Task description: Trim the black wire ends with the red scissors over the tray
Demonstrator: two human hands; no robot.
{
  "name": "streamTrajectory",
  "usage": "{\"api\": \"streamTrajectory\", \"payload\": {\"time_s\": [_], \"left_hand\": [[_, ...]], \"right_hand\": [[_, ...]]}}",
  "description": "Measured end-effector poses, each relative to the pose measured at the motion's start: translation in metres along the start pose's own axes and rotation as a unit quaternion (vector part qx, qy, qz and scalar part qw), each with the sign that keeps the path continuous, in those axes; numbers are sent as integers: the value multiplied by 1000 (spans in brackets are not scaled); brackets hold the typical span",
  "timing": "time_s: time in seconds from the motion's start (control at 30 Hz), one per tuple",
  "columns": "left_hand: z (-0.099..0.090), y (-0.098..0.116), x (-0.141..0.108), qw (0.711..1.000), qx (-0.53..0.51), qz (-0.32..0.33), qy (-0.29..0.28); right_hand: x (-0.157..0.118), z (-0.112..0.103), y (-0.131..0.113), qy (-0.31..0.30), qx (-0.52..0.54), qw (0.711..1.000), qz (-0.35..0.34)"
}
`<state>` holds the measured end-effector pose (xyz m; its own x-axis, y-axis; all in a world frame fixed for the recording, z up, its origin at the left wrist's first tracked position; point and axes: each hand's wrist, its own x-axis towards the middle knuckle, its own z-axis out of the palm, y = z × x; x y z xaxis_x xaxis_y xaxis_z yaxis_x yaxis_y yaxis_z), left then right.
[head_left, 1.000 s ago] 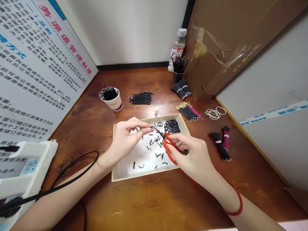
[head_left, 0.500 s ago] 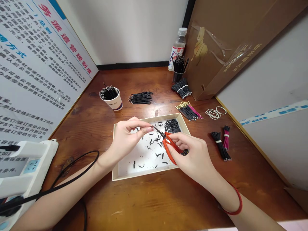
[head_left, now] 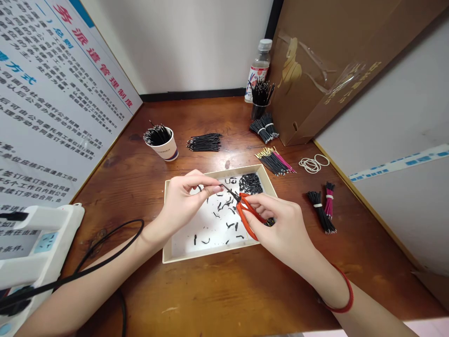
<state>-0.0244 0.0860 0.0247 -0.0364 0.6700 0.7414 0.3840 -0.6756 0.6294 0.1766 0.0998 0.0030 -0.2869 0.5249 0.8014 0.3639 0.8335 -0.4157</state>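
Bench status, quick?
Left hand pinching thin black wire at the blades of orange-handled scissors in right hand. Both over cream tray of black offcuts. Black cable crosses left forearm, outside tray.

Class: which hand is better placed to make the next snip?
Probably the right hand: it grips the orange-handled scissors, whose dark blades reach toward the left hand, which only pinches a thin black piece.
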Motion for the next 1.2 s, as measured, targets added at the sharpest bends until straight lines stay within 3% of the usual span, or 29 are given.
{"api": "streamTrajectory", "payload": {"time_s": [1.2], "left_hand": [[0,1,0,1000,22,13,-4]], "right_hand": [[2,0,-5,-4,-8,1000,24]]}}
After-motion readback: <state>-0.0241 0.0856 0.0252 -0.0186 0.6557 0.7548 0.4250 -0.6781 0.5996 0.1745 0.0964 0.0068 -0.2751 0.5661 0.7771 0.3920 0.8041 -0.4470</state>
